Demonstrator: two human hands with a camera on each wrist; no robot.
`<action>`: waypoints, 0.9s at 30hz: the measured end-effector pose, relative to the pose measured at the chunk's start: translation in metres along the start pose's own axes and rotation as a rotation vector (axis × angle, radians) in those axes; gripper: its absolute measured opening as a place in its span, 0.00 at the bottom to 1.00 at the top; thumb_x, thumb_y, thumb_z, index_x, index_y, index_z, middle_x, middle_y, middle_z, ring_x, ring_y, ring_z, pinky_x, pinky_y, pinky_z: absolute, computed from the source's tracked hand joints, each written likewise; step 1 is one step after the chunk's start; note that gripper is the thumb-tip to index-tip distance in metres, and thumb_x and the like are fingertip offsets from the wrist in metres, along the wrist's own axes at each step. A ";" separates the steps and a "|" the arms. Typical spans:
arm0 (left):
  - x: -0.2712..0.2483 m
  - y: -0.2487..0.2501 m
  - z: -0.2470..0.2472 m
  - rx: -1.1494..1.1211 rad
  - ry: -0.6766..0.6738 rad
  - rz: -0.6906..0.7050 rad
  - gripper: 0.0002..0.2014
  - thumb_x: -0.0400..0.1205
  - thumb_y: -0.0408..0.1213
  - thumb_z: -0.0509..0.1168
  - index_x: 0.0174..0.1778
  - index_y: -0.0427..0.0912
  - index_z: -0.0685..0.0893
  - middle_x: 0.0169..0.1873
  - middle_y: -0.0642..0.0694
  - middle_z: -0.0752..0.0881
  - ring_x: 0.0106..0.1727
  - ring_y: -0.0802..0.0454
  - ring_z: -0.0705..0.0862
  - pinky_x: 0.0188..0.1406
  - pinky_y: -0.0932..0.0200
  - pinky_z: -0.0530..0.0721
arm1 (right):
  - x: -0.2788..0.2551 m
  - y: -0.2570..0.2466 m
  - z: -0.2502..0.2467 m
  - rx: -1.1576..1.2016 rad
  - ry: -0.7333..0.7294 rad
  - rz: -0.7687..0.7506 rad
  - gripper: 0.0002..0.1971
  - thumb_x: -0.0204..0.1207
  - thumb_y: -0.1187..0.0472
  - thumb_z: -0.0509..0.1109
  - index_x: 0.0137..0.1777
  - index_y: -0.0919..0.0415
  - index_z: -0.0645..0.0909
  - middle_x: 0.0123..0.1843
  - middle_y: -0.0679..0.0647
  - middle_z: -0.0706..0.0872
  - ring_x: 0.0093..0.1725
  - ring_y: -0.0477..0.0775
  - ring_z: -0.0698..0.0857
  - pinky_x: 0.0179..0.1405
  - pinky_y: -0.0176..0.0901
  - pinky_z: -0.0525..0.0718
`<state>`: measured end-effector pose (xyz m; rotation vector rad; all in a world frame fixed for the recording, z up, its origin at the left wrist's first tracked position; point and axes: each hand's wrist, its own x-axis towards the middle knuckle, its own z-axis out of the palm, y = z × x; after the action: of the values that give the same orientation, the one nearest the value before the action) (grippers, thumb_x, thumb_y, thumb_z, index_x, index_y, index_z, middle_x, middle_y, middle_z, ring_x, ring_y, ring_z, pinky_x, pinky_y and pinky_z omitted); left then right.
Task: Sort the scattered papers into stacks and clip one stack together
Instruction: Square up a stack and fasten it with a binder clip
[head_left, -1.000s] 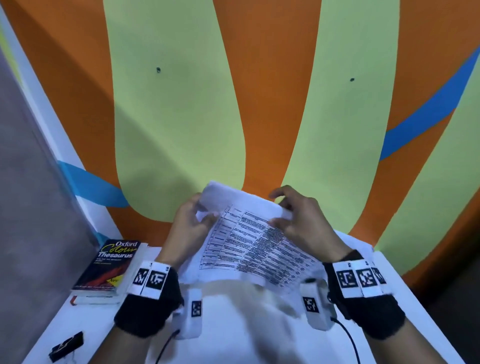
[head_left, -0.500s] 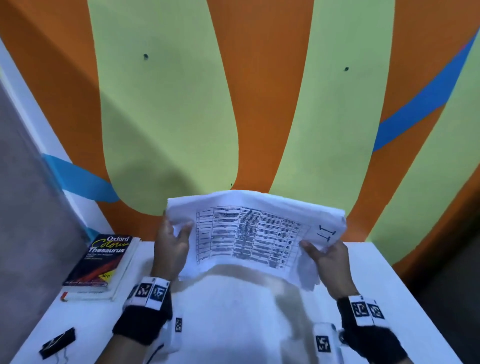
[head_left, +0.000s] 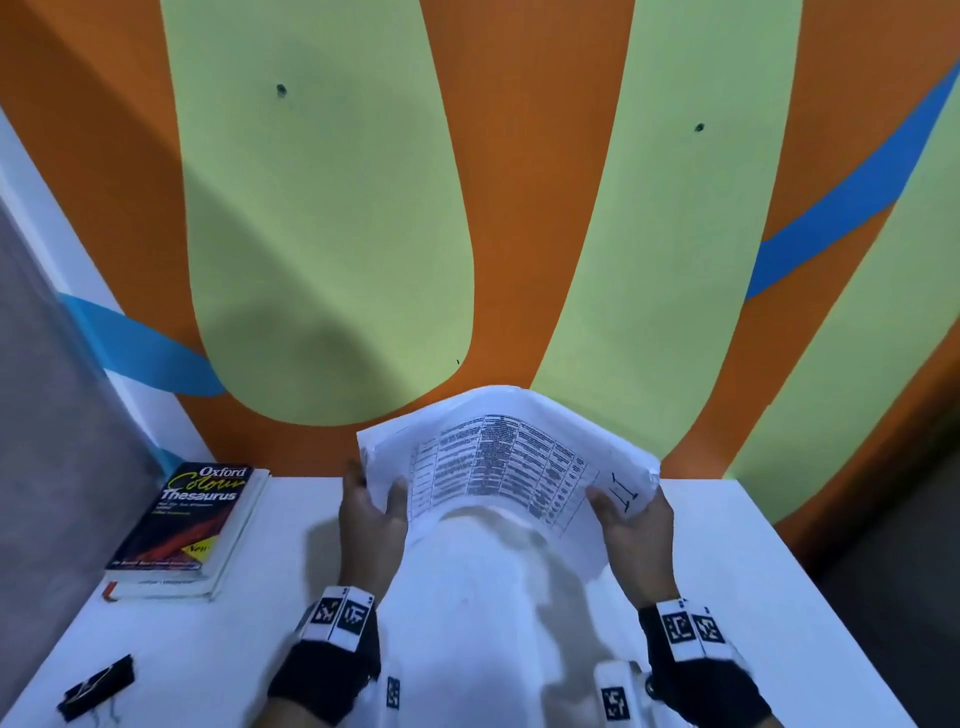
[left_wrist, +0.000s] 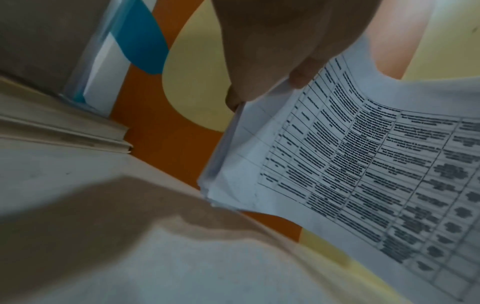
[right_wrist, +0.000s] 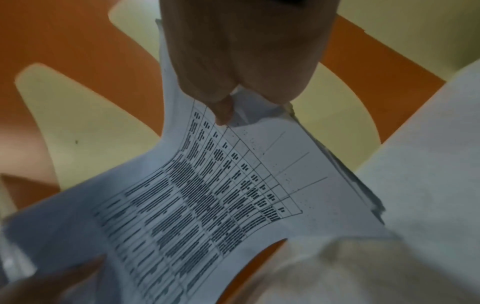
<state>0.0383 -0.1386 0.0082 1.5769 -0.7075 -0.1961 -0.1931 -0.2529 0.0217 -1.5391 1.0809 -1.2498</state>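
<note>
A stack of white printed papers (head_left: 498, 462) with a table of text is held in the air above the white table (head_left: 779, 597), bowed upward in the middle. My left hand (head_left: 371, 506) grips its left edge, thumb on top. My right hand (head_left: 631, 519) grips its right edge near a handwritten mark. In the left wrist view the stack of papers (left_wrist: 350, 160) shows several sheet edges under my left hand (left_wrist: 272, 82). In the right wrist view my right hand (right_wrist: 233, 98) pinches the stack of papers (right_wrist: 207, 195). A black binder clip (head_left: 96, 686) lies at the table's near left corner.
An Oxford thesaurus (head_left: 192, 519) lies on another book at the table's left rear. The orange and green painted wall (head_left: 332, 234) stands directly behind the table. A grey floor (head_left: 47, 415) drops off to the left.
My hands moved apart from the stack's top edge to its left and right sides. The stack turned to landscape and is now lifted, arched between both hands.
</note>
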 end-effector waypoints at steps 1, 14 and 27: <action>0.002 -0.001 -0.002 -0.006 0.019 0.013 0.29 0.79 0.26 0.67 0.75 0.35 0.65 0.67 0.48 0.73 0.67 0.55 0.72 0.68 0.63 0.69 | 0.002 0.003 -0.002 0.024 -0.008 0.009 0.21 0.71 0.72 0.75 0.64 0.62 0.77 0.57 0.54 0.88 0.56 0.41 0.87 0.55 0.32 0.84; 0.026 -0.034 -0.014 -0.017 -0.132 -0.210 0.20 0.78 0.22 0.63 0.62 0.45 0.69 0.60 0.45 0.80 0.64 0.44 0.79 0.59 0.54 0.75 | 0.018 -0.022 -0.001 -0.174 -0.142 -0.038 0.15 0.76 0.76 0.65 0.56 0.57 0.77 0.47 0.45 0.86 0.46 0.32 0.85 0.48 0.41 0.79; 0.039 0.111 0.000 -0.069 -0.456 0.143 0.12 0.80 0.39 0.64 0.57 0.39 0.80 0.50 0.35 0.88 0.48 0.37 0.87 0.46 0.38 0.85 | 0.054 -0.192 0.009 -0.676 -0.252 -0.610 0.21 0.64 0.59 0.81 0.57 0.52 0.81 0.43 0.49 0.88 0.46 0.54 0.86 0.46 0.47 0.81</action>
<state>0.0333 -0.1569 0.1245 1.4204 -1.1511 -0.4779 -0.1572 -0.2536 0.2176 -2.6103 0.9403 -1.0597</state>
